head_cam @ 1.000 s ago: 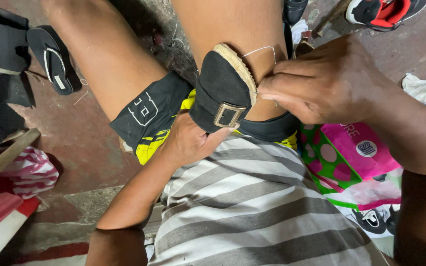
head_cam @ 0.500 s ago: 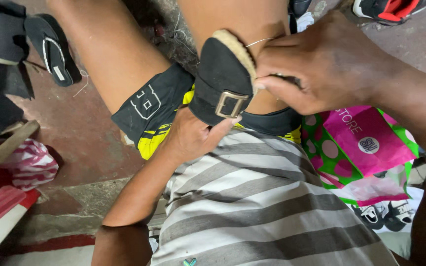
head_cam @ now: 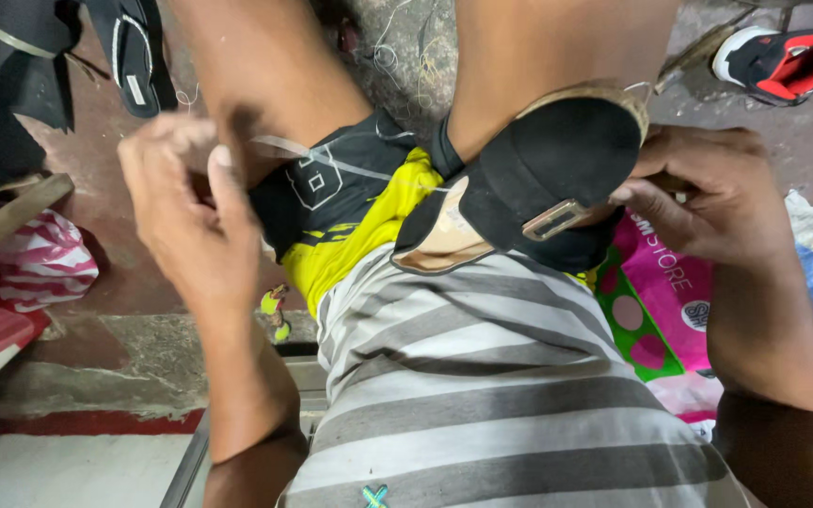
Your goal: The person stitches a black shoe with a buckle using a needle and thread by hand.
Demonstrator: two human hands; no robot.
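Gripping black sandal (head_cam: 557,169), right hand (head_cam: 708,202) — pink bag (head_cam: 661,282) beneath, perhaps

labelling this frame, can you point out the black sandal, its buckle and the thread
black sandal (head_cam: 557,155), head view, on the middle of its black strap.
buckle (head_cam: 554,219), head view, on the metal frame.
thread (head_cam: 331,160), head view, on the taut stretch beside the left hand (head_cam: 190,221).

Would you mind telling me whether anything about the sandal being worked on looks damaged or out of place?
Yes. The black sandal, propped on the person's lap, looks partly apart: its tan insole gapes away from the black upper at the near end. A pale thread runs from it to the raised left hand; the right hand grips its far edge.
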